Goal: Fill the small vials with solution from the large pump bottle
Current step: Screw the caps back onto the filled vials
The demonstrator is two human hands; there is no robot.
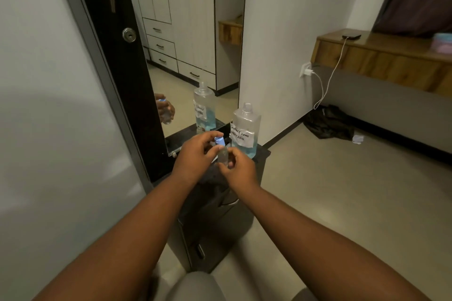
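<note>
A small clear vial (223, 154) is held upright over a low black cabinet (259, 151), its body pinched by the right hand (238, 168) while the left hand (195, 151) is closed on its blue cap (219, 140). The large bottle (244, 129), labelled and part full of blue solution, stands open-necked just behind; it could be knocked over by a careless reach, and the vial tipped if the cap is twisted too hard.

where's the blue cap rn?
Head view, centre: blue cap pinched in left hand, atop the vial right hand holds, beside the large bottle.
</note>
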